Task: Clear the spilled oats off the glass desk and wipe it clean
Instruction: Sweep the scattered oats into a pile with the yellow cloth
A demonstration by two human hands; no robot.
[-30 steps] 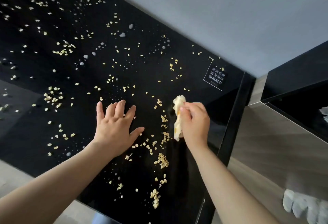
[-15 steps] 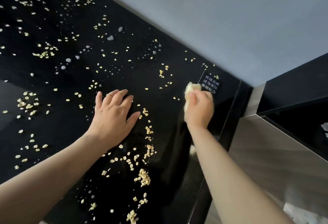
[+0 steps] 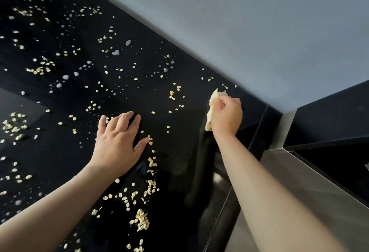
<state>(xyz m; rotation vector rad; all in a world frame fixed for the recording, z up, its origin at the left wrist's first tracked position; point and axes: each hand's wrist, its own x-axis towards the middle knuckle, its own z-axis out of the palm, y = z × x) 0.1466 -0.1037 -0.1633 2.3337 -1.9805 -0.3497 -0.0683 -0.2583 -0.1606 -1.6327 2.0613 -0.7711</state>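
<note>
Oats cover most of the surface, only a strip at lower right looks wiped; my right fingers clamp the cloth, left fingers lie spread flat.

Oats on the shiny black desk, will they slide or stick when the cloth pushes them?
The oats probably slide easily: thin loose flakes on the smooth glass desk. Ones near the droplets may stick or smear. Pushed together they likely heap, like the clump near the front edge.
</note>
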